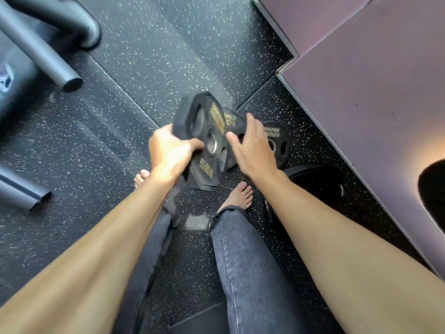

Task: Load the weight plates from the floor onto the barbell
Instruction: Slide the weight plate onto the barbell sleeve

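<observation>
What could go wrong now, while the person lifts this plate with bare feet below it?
1. The left hand alone grips the tilted 5 kg plate by its rim; the open right hand is beside it without gripping. If the plate slips, it may fall on the bare right foot just below.
2. More plates on the floor lie close to the feet, so a step forward may stub a toe.

Purple wall [375, 97] blocks right, grey tubes [48, 56] left; floor [156, 56] ahead open.
</observation>
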### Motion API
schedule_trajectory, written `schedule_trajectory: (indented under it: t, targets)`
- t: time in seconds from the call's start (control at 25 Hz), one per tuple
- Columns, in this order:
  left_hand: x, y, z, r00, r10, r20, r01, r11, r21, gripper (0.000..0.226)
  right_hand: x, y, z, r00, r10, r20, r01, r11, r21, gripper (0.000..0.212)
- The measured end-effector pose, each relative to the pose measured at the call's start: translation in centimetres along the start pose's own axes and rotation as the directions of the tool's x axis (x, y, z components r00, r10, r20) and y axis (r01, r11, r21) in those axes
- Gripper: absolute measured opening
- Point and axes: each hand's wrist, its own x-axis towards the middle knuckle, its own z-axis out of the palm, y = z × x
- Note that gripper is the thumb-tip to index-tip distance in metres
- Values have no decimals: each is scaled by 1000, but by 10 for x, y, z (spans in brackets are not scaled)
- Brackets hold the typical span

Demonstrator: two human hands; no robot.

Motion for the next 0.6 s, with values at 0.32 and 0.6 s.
schedule_trajectory:
  t: [0.32, 0.6]
  targets:
    - [-108, 85, -168, 989, -65, -135, -16, 851, -525, 31, -51, -126, -79, 973, -38, 227, -124, 745, 656, 99]
    - [-201, 159, -289, 987, 79, -141, -152, 752, -642, 27, -140, -231, -167, 990, -130, 63, 13, 516, 856, 74]
